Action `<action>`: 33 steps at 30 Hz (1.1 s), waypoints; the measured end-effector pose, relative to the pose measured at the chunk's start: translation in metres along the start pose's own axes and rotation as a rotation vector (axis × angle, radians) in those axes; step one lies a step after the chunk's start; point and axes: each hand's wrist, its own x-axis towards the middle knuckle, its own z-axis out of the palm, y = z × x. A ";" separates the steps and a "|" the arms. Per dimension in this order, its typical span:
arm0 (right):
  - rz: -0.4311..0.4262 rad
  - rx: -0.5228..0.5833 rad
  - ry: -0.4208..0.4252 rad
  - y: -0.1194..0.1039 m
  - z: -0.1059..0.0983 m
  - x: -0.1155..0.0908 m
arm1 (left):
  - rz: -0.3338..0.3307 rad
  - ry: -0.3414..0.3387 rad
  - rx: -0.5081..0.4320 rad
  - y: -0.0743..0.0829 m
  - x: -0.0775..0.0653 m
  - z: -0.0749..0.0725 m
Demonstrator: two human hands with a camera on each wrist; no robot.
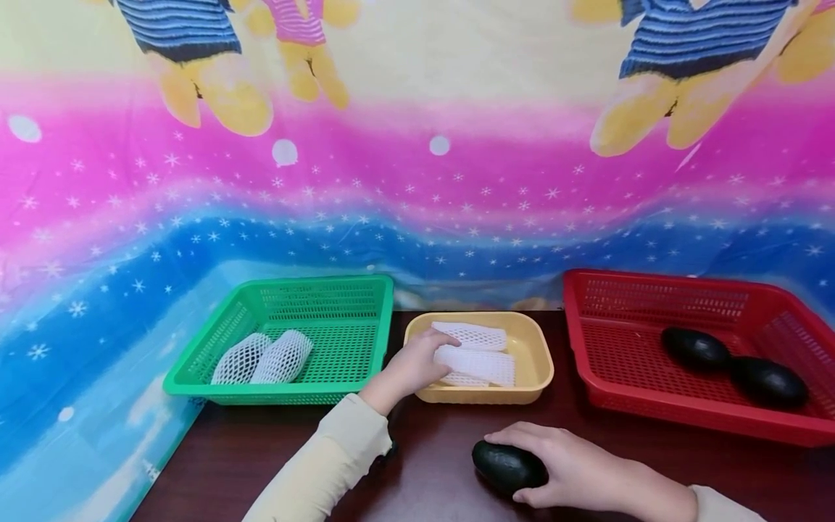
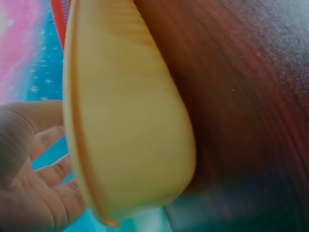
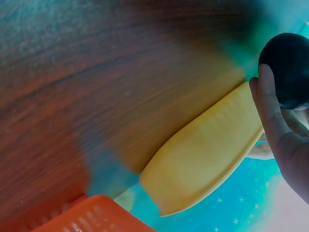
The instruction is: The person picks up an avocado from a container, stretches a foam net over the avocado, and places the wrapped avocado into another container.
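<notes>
My left hand (image 1: 417, 362) reaches over the near-left rim of a small yellow basin (image 1: 543, 362), its thumb and fingers spread apart at the white foam net sleeves (image 1: 479, 362) inside. In the left wrist view the fingers (image 2: 55, 169) show behind the basin's wall, and their tips are partly hidden. A dark, shiny avocado (image 1: 505, 464) is gripped by my right hand (image 1: 574, 467), just above or on the table in front of the basin. The right wrist view shows fingers wrapped along the avocado (image 3: 287, 67).
On the left, a green basket (image 1: 339, 355) holds two avocados in white net sleeves (image 1: 283, 357). To the right stands a red basket (image 1: 626, 348) with two bare dark avocados (image 1: 696, 349). Behind the brown table (image 1: 424, 464) hangs a printed cloth (image 1: 417, 181).
</notes>
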 end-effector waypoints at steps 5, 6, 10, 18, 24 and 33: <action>-0.022 -0.015 0.015 0.002 0.003 0.002 | -0.037 -0.005 0.023 -0.003 0.003 0.007; -0.027 -0.021 0.018 0.002 0.004 0.002 | -0.044 -0.005 0.024 -0.004 0.003 0.008; -0.044 -0.044 0.033 0.004 0.006 0.003 | -0.055 0.002 0.032 -0.003 0.004 0.012; -0.038 -0.060 0.026 0.007 0.008 0.005 | -0.028 0.006 0.107 -0.002 0.007 0.019; -0.009 -0.039 -0.009 0.006 0.004 0.005 | -0.002 -0.030 0.178 0.000 0.013 0.021; 0.020 0.003 -0.063 0.006 0.003 0.005 | 0.028 0.014 0.140 -0.002 0.018 0.024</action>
